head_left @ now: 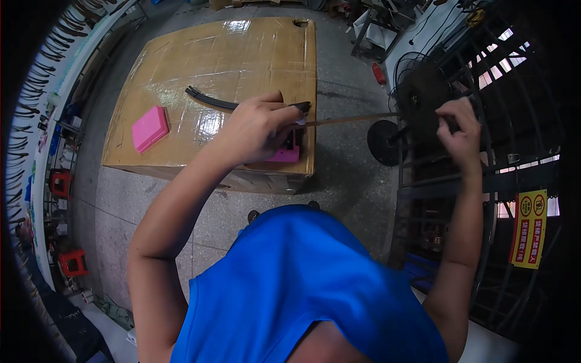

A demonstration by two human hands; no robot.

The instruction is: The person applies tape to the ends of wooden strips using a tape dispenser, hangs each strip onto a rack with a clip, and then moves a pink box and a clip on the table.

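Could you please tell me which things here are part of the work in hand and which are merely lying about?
In hand:
left hand
right hand
thin strip stretched between them
pink block under the left hand

Lying about:
pink box
black curved strips
floor fan
red stool

I see the person wears a bright blue sleeveless top, plain, without print or logo. Both arms are bare from shoulder down. The left hand [257,127] and right hand [461,130] have no gloves, rings or watch.
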